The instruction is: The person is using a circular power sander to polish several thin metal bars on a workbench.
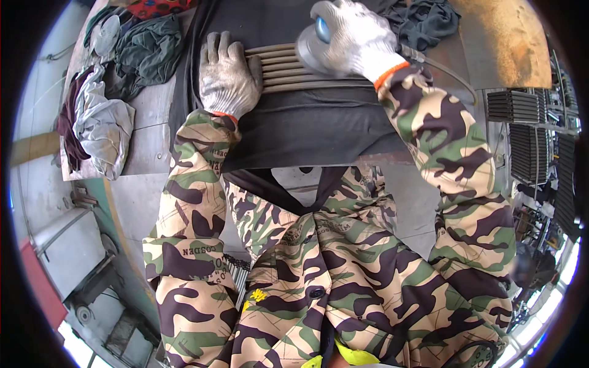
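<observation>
Hands (228, 76) (356, 38) on ribbed, grey, seemingly metal strips (288, 69).

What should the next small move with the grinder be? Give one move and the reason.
Probably slide the grinder leftward along the metal bars. The right hand holds its disc on the bars' right part, while the left hand lies flat on their left end, steadying them on the dark mat.

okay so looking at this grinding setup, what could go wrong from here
1. The left hand lies flat on the metal strips, close to the grinder in the right hand; a slip could reach those fingers.
2. Only the hand seems to hold the strips down, so they could shift.
3. Rags lie on the bench nearby and might catch sparks.
</observation>
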The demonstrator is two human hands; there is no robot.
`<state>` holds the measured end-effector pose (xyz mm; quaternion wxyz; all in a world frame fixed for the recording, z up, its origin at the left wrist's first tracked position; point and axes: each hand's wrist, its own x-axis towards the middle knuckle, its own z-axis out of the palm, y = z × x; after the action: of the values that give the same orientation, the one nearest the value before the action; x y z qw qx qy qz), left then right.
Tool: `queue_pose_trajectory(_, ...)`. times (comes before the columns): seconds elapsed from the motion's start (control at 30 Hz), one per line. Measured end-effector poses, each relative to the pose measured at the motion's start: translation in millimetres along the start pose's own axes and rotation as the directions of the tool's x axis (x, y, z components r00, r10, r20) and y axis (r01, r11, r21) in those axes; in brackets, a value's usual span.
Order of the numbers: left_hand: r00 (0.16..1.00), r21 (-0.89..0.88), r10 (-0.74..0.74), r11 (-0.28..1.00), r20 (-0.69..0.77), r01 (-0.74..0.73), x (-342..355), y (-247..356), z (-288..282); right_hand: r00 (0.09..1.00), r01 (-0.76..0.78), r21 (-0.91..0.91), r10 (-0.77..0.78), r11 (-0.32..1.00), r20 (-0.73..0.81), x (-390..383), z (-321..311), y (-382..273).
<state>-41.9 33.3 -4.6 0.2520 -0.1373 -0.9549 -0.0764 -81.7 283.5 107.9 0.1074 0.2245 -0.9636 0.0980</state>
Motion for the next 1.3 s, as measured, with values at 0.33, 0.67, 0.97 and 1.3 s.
queue_pose_trajectory(0.33,0.997,-0.01,0.074,0.997,-0.004,-0.074,-10.3,5.8,-28.0,0.997,0.07,0.043,-0.069,0.997,-0.034,11.9,4.0,-27.4)
queue_pose_trajectory(0.67,0.993,0.015,0.034,0.999,0.113,-0.036,-2.2,-7.2,-16.5,0.999,0.048,0.021,-0.048,0.999,-0.005,26.5,5.9,-29.8)
queue_pose_trajectory(0.97,0.996,0.05,0.077,0.996,0.044,-0.08,-14.4,6.0,-25.6,0.994,0.104,0.052,-0.102,0.993,-0.037,19.6,12.0,-29.7)
queue_pose_trajectory(1.3,0.981,0.08,-0.056,0.996,0.188,0.042,-1.1,-10.2,-12.4,0.994,0.084,0.057,-0.079,0.995,-0.073,-0.7,-1.5,-16.3)
